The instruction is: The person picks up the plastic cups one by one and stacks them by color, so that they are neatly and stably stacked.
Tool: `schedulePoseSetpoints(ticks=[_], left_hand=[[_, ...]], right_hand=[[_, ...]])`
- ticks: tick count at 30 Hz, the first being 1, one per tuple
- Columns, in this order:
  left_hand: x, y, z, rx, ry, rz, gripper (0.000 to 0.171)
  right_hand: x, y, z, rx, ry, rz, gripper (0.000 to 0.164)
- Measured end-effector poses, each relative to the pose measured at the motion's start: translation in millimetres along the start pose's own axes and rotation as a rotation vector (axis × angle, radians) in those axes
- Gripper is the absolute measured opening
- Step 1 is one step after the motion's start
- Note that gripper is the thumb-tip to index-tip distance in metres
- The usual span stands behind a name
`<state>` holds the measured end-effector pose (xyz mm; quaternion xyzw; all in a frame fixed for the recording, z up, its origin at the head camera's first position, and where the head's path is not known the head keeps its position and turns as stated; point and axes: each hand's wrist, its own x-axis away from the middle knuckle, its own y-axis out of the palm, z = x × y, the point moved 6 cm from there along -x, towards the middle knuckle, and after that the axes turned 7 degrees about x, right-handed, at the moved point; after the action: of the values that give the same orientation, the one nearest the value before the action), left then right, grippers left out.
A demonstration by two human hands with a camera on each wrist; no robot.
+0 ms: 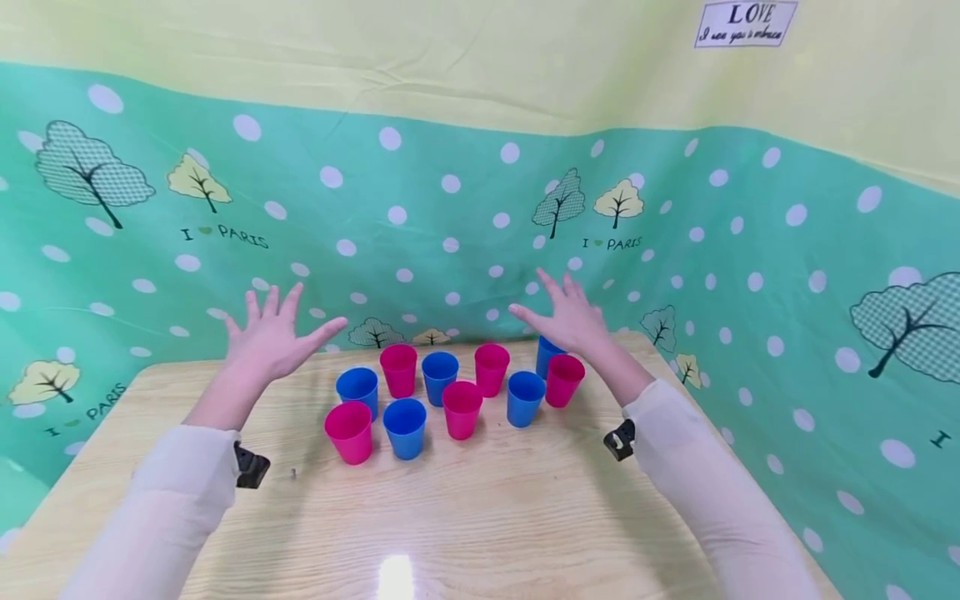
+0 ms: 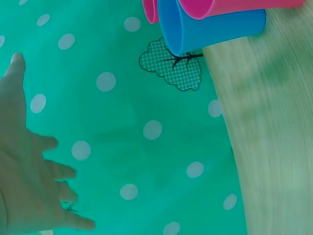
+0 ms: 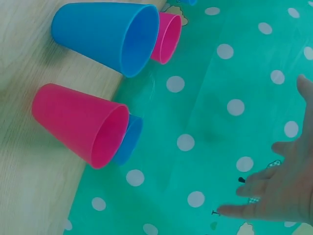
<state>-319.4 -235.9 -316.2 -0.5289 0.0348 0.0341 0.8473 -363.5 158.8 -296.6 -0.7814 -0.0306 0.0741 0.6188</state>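
Observation:
Both hands are raised in the air with fingers spread, holding nothing. The left hand (image 1: 272, 340) hovers left of the cups, nearest a blue cup (image 1: 357, 392) and a pink cup (image 1: 349, 433). My right hand (image 1: 576, 321) is above the right end of the group, partly covering a blue cup (image 1: 550, 354) at the back; a pink cup (image 1: 565, 380) stands just below it. Between them are several more pink and blue cups, all upright with mouths up, in two uneven rows. In the right wrist view, a blue cup (image 3: 98, 34) and a pink cup (image 3: 73, 122) appear apart from the spread fingers.
The cups stand on a light wooden table (image 1: 465, 517), toward its back edge. A green dotted curtain (image 1: 420, 225) hangs behind and along the right side. A tiny dark speck (image 1: 293, 472) lies on the wood, left of the cups. Black straps circle both wrists.

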Motion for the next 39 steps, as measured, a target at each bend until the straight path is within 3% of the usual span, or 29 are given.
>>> schedulePoseSetpoints(ticks=[7, 16, 23, 30, 39], left_hand=[[0.9, 0.8, -3.6, 0.158, -0.003, -0.040, 0.104], [9.3, -1.2, -10.6, 0.340, 0.044, -0.014, 0.101], [19.0, 2.1, -15.7, 0.412, 0.089, -0.020, 0.092], [33.3, 7.1, -19.1, 0.472, 0.081, -0.050, 0.084], [51.3, 14.2, -16.5, 0.548, 0.118, -0.035, 0.073]], right_hand=[[5.9, -2.7, 5.8, -0.128, -0.041, -0.009, 0.091], [15.1, 10.7, 12.5, -0.233, -0.077, -0.052, 0.087], [21.9, 22.2, 17.1, -0.274, -0.117, -0.097, 0.084], [26.5, 26.0, 17.2, -0.272, -0.146, -0.120, 0.077], [33.5, 40.2, 22.8, -0.298, -0.116, -0.164, 0.073]])
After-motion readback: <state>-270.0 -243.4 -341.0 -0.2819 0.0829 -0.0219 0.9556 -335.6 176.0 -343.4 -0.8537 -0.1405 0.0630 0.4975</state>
